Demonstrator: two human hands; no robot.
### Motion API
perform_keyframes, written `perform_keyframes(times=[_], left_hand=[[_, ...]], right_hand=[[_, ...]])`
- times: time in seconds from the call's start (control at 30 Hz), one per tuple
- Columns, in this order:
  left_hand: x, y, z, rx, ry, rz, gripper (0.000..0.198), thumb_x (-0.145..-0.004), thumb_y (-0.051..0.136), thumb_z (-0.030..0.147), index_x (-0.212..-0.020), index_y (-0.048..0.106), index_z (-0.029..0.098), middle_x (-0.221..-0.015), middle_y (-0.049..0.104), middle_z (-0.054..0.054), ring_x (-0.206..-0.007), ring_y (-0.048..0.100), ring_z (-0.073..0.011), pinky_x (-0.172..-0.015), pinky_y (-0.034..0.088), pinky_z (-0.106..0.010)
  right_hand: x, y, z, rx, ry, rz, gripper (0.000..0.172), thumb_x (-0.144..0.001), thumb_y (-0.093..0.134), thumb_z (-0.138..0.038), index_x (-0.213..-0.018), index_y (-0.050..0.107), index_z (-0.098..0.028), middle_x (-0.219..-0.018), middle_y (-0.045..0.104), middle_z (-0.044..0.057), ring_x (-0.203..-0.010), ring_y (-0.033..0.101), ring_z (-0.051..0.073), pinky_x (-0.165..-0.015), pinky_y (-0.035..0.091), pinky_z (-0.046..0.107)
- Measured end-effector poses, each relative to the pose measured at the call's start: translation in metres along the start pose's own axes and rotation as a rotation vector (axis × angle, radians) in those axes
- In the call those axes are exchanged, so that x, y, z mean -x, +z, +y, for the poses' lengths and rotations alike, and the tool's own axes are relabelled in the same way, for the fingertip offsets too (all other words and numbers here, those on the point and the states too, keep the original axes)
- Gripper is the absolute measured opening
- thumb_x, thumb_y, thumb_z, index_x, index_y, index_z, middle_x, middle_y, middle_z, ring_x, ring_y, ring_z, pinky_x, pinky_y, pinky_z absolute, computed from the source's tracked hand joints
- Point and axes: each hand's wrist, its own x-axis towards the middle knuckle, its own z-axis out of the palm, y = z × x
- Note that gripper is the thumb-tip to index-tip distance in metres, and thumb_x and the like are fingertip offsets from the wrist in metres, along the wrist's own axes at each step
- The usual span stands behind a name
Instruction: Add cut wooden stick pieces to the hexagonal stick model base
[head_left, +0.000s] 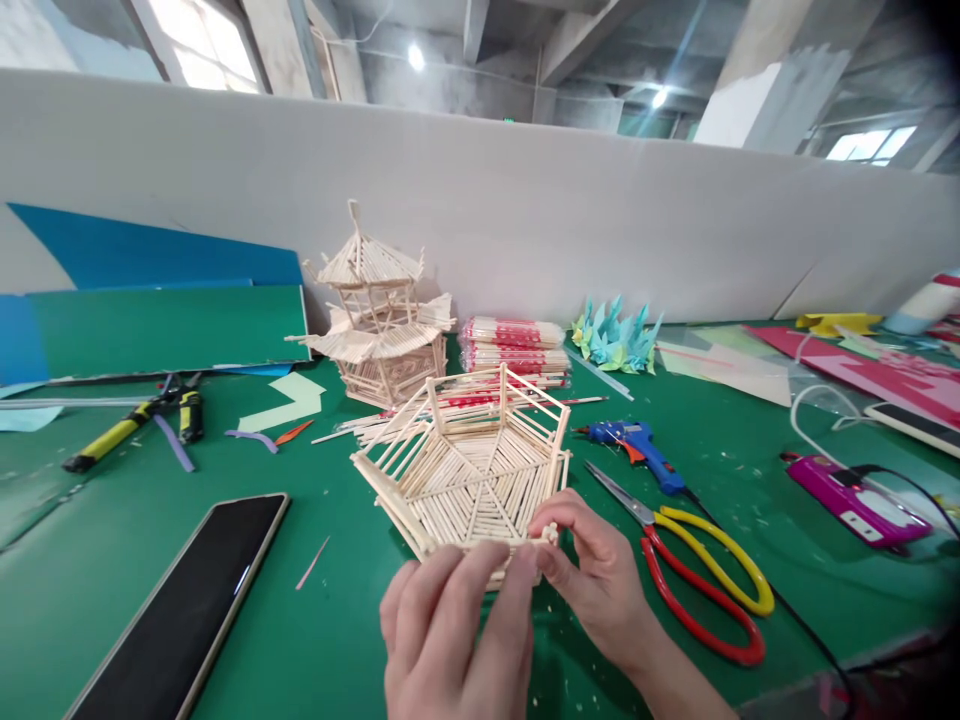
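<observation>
A hexagonal basket of pale wooden sticks (469, 465) is tilted up over the green mat, its open side facing me. My left hand (457, 625) grips its near rim from below, fingers pressed together on the sticks. My right hand (592, 575) pinches the same near edge at its right end between thumb and fingertips. Behind the basket stands a finished stick pagoda (379, 320) and a stack of wrapped chopsticks (514, 350).
Red and yellow scissors (697, 570) lie right of my hands, with a blue glue gun (637, 445) beyond. A dark phone (184, 600) lies at the left front, yellow-handled cutters (135, 420) farther left. A pink device (855, 505) with cable is right. Paper cranes (615, 340) sit by the wall.
</observation>
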Motion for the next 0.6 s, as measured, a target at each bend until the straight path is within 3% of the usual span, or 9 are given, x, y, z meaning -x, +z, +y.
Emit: perform_keyframes(times=[0.17, 0.43, 0.6], left_hand=[[-0.013, 0.007, -0.011, -0.031, 0.12, -0.192, 0.023, -0.086, 0.045, 0.02, -0.097, 0.065, 0.021, -0.092, 0.072, -0.002, -0.096, 0.056, -0.0219, -0.089, 0.026, -0.037], [-0.03, 0.005, -0.02, 0.004, 0.319, -0.308, 0.032, -0.09, 0.033, 0.016, -0.088, 0.065, 0.015, -0.08, 0.07, -0.004, -0.073, 0.061, -0.0161, -0.079, 0.035, -0.03], [-0.036, 0.006, -0.019, -0.022, 0.318, -0.31, 0.033, -0.09, 0.033, 0.015, -0.085, 0.065, 0.014, -0.073, 0.067, -0.002, -0.066, 0.059, -0.0143, -0.073, 0.036, -0.03]], right_hand=[[0.0, 0.001, -0.001, -0.005, 0.02, -0.005, 0.014, -0.082, 0.055, -0.035, -0.082, 0.059, -0.021, -0.076, 0.056, 0.002, -0.074, 0.051, 0.016, -0.068, 0.041, 0.029], [0.001, 0.002, 0.001, -0.015, 0.013, -0.009, 0.012, -0.081, 0.055, -0.034, -0.082, 0.058, -0.022, -0.075, 0.056, 0.001, -0.073, 0.051, 0.016, -0.067, 0.041, 0.029], [-0.001, 0.002, 0.0, -0.007, 0.008, -0.007, 0.013, -0.082, 0.055, -0.034, -0.081, 0.058, -0.021, -0.074, 0.056, 0.002, -0.072, 0.05, 0.016, -0.066, 0.041, 0.029]])
